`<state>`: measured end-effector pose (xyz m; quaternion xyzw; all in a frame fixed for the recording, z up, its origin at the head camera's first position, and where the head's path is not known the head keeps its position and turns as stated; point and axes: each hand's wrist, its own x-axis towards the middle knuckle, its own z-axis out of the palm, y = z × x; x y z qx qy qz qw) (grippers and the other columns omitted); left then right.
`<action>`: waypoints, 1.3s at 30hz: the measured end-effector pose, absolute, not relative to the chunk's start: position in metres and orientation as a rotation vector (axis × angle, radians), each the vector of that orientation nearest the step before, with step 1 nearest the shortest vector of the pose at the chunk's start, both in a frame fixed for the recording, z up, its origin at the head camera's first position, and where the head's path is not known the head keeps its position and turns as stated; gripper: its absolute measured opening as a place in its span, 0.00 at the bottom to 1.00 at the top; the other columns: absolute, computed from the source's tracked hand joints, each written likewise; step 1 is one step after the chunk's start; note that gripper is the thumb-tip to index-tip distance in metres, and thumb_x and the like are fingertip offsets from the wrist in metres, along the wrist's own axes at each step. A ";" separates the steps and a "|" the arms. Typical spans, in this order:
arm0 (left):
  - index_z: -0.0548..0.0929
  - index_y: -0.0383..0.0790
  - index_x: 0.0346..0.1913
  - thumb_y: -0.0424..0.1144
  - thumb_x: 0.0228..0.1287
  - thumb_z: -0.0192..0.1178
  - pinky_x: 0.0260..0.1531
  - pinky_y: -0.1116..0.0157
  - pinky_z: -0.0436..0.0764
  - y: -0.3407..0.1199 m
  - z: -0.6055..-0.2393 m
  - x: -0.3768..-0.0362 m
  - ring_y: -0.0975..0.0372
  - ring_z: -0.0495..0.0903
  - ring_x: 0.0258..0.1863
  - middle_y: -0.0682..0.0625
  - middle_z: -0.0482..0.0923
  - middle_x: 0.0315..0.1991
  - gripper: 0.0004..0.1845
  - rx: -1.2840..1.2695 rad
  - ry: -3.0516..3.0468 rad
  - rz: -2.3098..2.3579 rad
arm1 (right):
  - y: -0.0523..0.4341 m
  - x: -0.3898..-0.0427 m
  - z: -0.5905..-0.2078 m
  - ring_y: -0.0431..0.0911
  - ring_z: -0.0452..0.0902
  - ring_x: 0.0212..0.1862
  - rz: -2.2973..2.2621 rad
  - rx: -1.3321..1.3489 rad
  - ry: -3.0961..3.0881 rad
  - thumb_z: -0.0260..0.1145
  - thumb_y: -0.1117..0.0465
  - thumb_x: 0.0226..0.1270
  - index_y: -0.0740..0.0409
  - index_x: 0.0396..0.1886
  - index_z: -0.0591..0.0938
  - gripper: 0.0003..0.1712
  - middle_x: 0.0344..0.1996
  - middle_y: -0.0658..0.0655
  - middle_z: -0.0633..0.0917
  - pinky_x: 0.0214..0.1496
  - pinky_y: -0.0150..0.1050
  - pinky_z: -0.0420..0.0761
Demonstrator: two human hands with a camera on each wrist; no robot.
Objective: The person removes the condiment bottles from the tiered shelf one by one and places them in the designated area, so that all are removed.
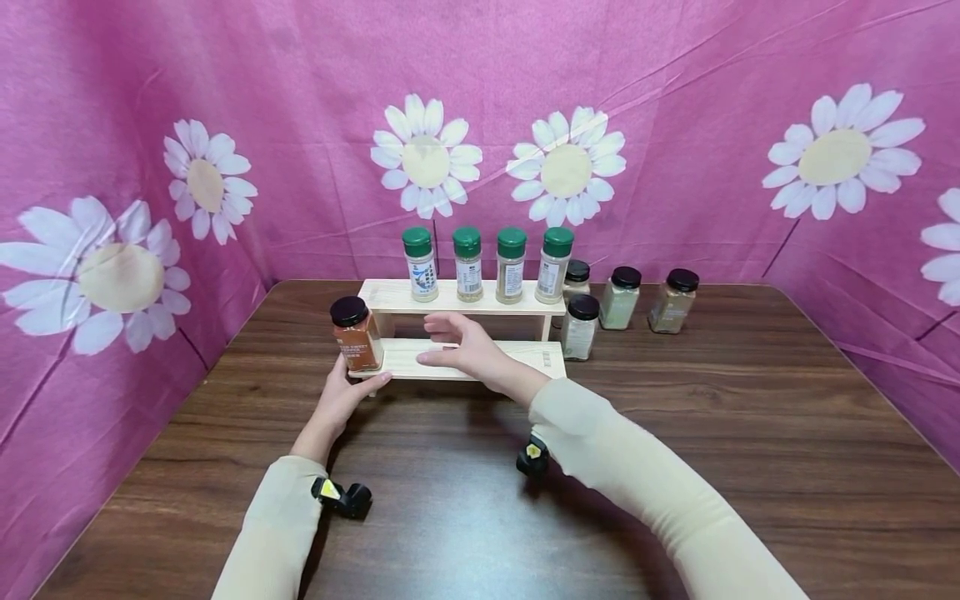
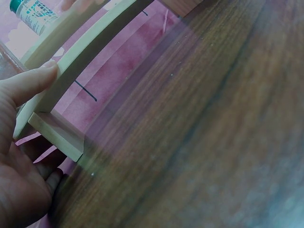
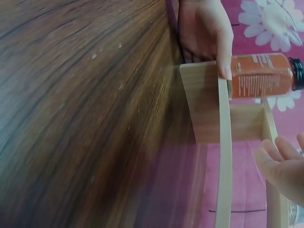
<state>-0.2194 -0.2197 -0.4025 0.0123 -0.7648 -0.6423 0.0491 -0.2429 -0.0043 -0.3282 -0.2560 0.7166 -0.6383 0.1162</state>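
A two-tier wooden spice rack [image 1: 480, 360] stands near the back of the table. My left hand [image 1: 345, 400] grips the left end of its lower shelf; in the left wrist view the thumb [image 2: 35, 81] lies on the shelf's front edge and the fingers reach round the side board. A black-capped jar of orange-red spice [image 1: 358, 343] stands upright at the left end of that shelf, just above this hand. My right hand [image 1: 472, 354] is over the middle of the lower shelf, fingers loosely extended, holding nothing. In the right wrist view only part of the right hand [image 3: 282, 171] shows.
Several green-capped shakers [image 1: 468, 267] stand in a row on the upper shelf. Right of the rack, several black-capped spice jars [image 1: 620, 300] stand on the wooden table [image 1: 750, 417], one partly hidden behind another. A pink flowered cloth [image 1: 315, 167] hangs behind.
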 end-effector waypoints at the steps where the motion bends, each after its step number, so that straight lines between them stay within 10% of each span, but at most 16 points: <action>1: 0.54 0.39 0.62 0.35 0.48 0.64 0.50 0.60 0.58 -0.220 -0.403 -0.219 0.57 0.57 0.54 0.43 0.57 0.59 0.39 0.038 -2.331 -1.957 | -0.008 -0.243 -0.328 0.52 0.67 0.51 -1.861 -0.747 2.110 0.66 0.69 0.48 0.66 0.55 0.66 0.32 0.51 0.63 0.71 0.51 0.40 0.66; 22: 0.58 0.40 0.59 0.35 0.49 0.63 0.32 0.67 0.69 -0.220 -0.402 -0.219 0.59 0.66 0.40 0.42 0.64 0.50 0.35 0.028 -2.321 -1.950 | -0.058 -0.254 -0.332 0.55 0.65 0.52 -1.871 -0.700 2.116 0.66 0.66 0.49 0.63 0.57 0.65 0.34 0.51 0.64 0.70 0.48 0.37 0.68; 39: 0.57 0.40 0.60 0.33 0.49 0.63 0.46 0.61 0.60 -0.219 -0.402 -0.219 0.56 0.61 0.49 0.42 0.62 0.53 0.36 0.034 -2.310 -1.961 | -0.078 -0.259 -0.337 0.53 0.66 0.52 -1.923 -0.688 2.075 0.66 0.66 0.49 0.61 0.56 0.68 0.31 0.48 0.62 0.73 0.46 0.36 0.69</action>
